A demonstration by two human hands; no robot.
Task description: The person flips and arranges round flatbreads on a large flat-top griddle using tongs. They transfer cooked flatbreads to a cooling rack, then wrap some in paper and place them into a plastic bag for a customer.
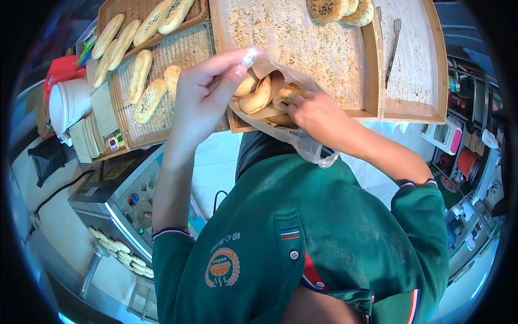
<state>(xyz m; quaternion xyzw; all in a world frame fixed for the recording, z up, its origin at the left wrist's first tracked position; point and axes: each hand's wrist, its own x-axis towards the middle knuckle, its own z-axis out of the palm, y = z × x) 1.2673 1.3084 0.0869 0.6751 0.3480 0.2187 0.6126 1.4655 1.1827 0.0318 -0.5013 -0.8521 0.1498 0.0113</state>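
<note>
In the head view, mid-frame, the left hand [202, 97] pinches the plastic bag [280, 116] open by its rim; the right hand [318, 113] reaches inside, its grip closed on a flatbread [286, 94]. Keeping the mouth wide should help stacking. The breads look golden, flat and oval, over the crumb-strewn wooden tray [302, 48].

Your open stretch is the crumb-dusted wooden tray [302, 48] at upper centre; flatbreads [340, 9] and tongs [393, 48] block the upper right.
</note>
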